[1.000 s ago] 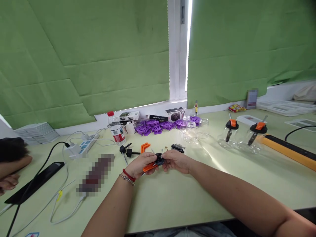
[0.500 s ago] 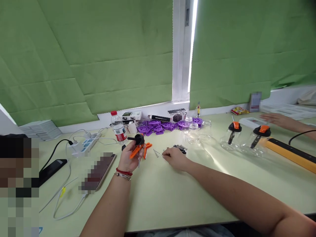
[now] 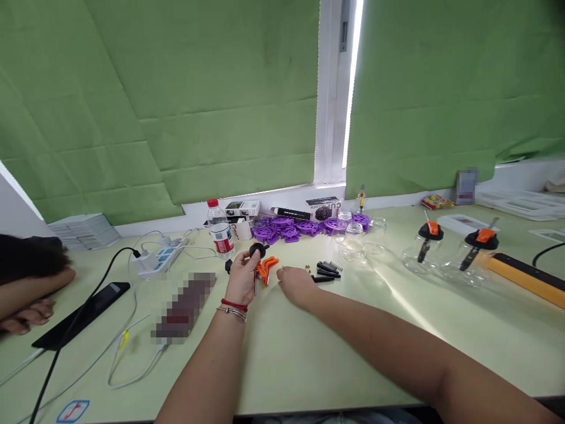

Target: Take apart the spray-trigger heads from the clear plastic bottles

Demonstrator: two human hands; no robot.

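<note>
A black lid [image 3: 258,250], orange plastic pieces [image 3: 266,269] and purple openwork discs [image 3: 289,230] against pale yellow-green tabletop [image 3: 282,365]; solid-green window coverings [image 3: 220,88]; a red bottle cap [image 3: 212,203].

red bracelet [image 3: 235,304] and silvery bangle [image 3: 232,313] around left wrist [image 3: 237,296]

Green window blinds [image 3: 229,88] fill the upper frame. Left side: stacked white panels [image 3: 83,231], blue-and-white power strip [image 3: 163,259], black rectangular device [image 3: 101,301]. Left of centre stands a red-capped clear plastic bottle [image 3: 220,232]. Far right: long orange-and-black bar [image 3: 525,277].
</note>
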